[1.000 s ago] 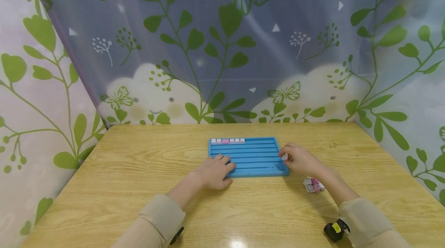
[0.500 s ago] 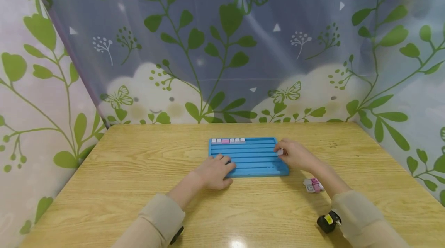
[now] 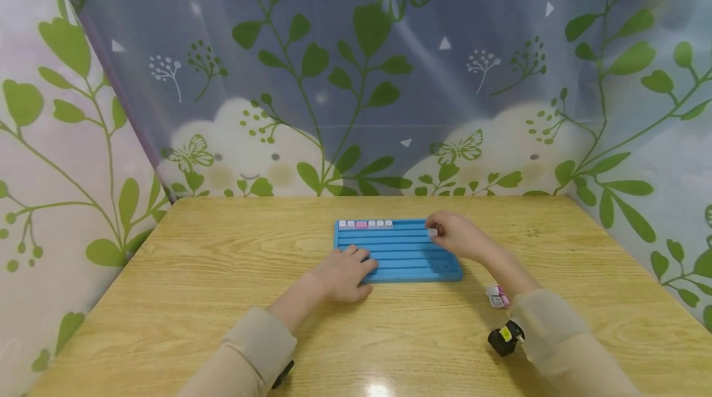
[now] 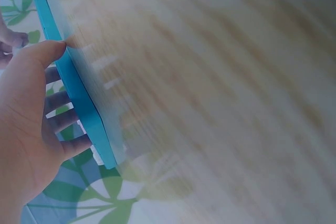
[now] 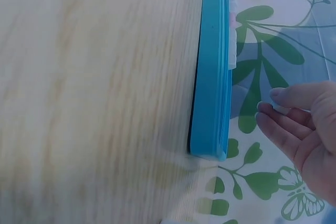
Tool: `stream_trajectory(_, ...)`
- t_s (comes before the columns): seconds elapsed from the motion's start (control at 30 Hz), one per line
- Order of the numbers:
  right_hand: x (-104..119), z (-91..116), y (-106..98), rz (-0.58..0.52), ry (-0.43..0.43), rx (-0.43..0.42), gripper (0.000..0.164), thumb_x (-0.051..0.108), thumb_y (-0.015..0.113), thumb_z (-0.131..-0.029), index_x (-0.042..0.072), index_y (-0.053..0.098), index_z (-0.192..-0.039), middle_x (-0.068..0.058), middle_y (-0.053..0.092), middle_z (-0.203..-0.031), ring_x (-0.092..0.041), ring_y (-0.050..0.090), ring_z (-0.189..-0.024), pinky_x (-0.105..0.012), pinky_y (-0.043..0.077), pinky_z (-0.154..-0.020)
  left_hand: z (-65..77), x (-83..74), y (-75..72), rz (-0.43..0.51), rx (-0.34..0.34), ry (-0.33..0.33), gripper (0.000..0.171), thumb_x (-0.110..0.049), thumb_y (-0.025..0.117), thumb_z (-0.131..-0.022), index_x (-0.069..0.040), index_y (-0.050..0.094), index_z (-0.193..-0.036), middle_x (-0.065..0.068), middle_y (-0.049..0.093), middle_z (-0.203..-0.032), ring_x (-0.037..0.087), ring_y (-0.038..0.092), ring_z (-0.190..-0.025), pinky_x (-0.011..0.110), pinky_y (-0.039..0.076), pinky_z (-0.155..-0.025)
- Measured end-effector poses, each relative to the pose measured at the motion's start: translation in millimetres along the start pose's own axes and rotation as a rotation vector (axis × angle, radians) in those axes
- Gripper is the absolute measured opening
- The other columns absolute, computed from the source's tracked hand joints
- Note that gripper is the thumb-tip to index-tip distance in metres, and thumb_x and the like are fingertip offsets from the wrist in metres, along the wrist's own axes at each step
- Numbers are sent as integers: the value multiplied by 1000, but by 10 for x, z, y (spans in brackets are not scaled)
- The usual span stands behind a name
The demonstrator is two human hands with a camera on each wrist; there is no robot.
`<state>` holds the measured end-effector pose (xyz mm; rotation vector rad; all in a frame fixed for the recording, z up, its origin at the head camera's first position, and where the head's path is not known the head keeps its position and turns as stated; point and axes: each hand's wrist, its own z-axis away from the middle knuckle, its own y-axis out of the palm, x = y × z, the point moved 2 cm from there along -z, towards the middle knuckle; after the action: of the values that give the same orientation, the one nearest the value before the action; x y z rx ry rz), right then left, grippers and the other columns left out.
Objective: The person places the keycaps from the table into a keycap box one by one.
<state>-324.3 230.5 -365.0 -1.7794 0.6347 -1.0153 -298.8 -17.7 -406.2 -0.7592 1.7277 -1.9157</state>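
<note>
A ridged blue tray (image 3: pixel 408 277) lies on the table, with a short row of white and pink keycaps (image 3: pixel 361 224) along its back left slot. My left hand (image 3: pixel 343 274) rests on the tray's front left part, fingers spread over the ridges. In the left wrist view its thumb (image 4: pixel 51 52) touches the tray's front wall. Over the back right of the tray, my right hand (image 3: pixel 460 236) pinches a white keycap (image 3: pixel 432 232) between thumb and fingers. The right wrist view shows that hand (image 5: pixel 310 129) above the rim; its keycap is mostly hidden there.
A small pile of white and pink keycaps (image 3: pixel 496 297) lies on the wooden table (image 3: pixel 167 298) right of the tray, partly covered by the right forearm. A leaf-patterned cloth (image 3: pixel 356 106) hangs behind the table. A black wrist device (image 3: pixel 505 338) hangs beneath the right sleeve.
My right hand has moved left and back with the white keycap, from the tray's right edge to over its back rows. The left hand stays where it was.
</note>
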Motion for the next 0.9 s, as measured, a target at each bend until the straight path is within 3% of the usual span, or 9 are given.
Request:
stream_trajectory(0.27, 50, -159, 24, 32, -47, -5, 22, -1, 60, -86, -3, 64, -107, -14, 61, -97, -26, 59, -83, -36, 50, -69, 3, 8, -2, -3, 6, -1, 50, -44, 47, -93, -18, 44, -137, 5, 45, -134, 24, 41, -120, 43, 39, -95)
stream_trajectory(0.57, 63, -394, 90, -47, 86, 9, 28, -2, 56, -86, -6, 61, -113, -20, 59, -110, -31, 61, -92, -36, 51, -72, 2, -3, -4, -1, 6, 8, 51, -44, 46, -93, -17, 45, -137, 6, 45, -134, 25, 42, -120, 44, 39, -95)
stream_trajectory(0.9, 56, -627, 143, -40, 217, -15, 20, 13, 63, -87, -4, 62, -98, -14, 63, -89, -23, 56, -75, -37, 47, -67, 13, 8, -11, -2, -1, 9, 50, -44, 47, -93, -17, 46, -136, 6, 47, -131, 25, 43, -118, 44, 40, -94)
